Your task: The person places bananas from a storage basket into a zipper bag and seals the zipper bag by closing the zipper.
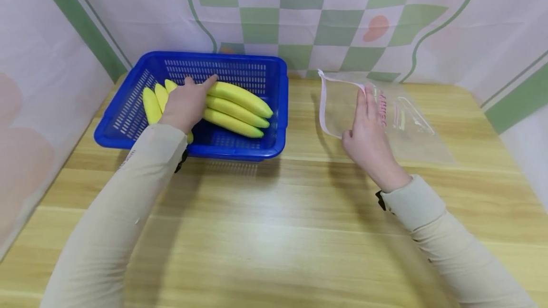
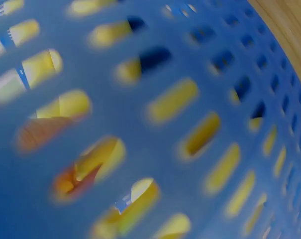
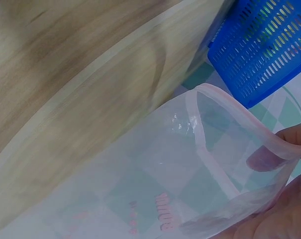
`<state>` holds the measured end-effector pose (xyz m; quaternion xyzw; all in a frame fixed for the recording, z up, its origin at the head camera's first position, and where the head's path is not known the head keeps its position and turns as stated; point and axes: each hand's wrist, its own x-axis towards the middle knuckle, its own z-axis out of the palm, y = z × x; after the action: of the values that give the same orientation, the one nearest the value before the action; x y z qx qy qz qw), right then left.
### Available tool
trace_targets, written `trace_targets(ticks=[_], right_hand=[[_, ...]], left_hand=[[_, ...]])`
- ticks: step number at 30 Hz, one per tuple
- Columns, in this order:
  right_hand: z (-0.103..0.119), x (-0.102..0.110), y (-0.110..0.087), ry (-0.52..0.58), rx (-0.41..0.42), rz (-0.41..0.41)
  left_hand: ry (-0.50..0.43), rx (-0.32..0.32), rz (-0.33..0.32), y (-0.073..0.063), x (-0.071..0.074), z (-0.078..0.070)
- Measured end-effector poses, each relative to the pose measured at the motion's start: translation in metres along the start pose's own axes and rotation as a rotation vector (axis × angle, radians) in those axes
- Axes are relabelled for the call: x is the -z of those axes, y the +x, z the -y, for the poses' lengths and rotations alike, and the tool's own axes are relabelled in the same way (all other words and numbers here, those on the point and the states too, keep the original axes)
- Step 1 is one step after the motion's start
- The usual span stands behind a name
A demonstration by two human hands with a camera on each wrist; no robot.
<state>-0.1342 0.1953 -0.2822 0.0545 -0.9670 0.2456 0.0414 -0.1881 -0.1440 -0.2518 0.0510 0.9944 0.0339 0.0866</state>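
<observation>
My left hand [image 1: 186,103] is inside a blue plastic basket [image 1: 280,108], over yellow bananas. To its right lies a bunch of bananas [image 1: 237,113] with green tips; more bananas [image 1: 151,104] show on its left. Its fingertips are partly hidden among the fruit, so its grip is unclear. In the left wrist view, the basket wall [image 2: 115,104] fills most of the picture, with yellow banana and bits of finger showing through its slots. My right hand [image 1: 368,141] pinches the rim of a clear zip bag [image 1: 406,122]; the bag's mouth [image 3: 225,134] gapes towards the basket.
A wooden table [image 1: 274,232] carries the basket and the bag. Behind it hangs a cloth [image 1: 299,18] with green and white checks, and the same kind of cloth [image 1: 34,108] stands at the left side.
</observation>
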Motion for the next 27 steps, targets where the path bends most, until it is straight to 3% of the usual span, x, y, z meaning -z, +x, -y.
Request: trace_targets(ticks=[6, 12, 17, 27], right_hand=[[0.001, 0.0, 0.0, -0.001, 0.007, -0.02], [0.001, -0.001, 0.002, 0.001, 0.027, -0.048], [0.0, 0.0, 0.002, 0.013, 0.041, -0.071], [0.004, 0.0, 0.006, 0.054, 0.021, -0.077]], left_hand=[[0.055, -0.06, -0.075, 0.0, -0.001, 0.001], [0.071, -0.037, -0.109, -0.002, 0.006, -0.002], [0.0, 0.007, -0.138, -0.004, 0.014, -0.004], [-0.201, 0.038, -0.383, -0.01, 0.022, -0.009]])
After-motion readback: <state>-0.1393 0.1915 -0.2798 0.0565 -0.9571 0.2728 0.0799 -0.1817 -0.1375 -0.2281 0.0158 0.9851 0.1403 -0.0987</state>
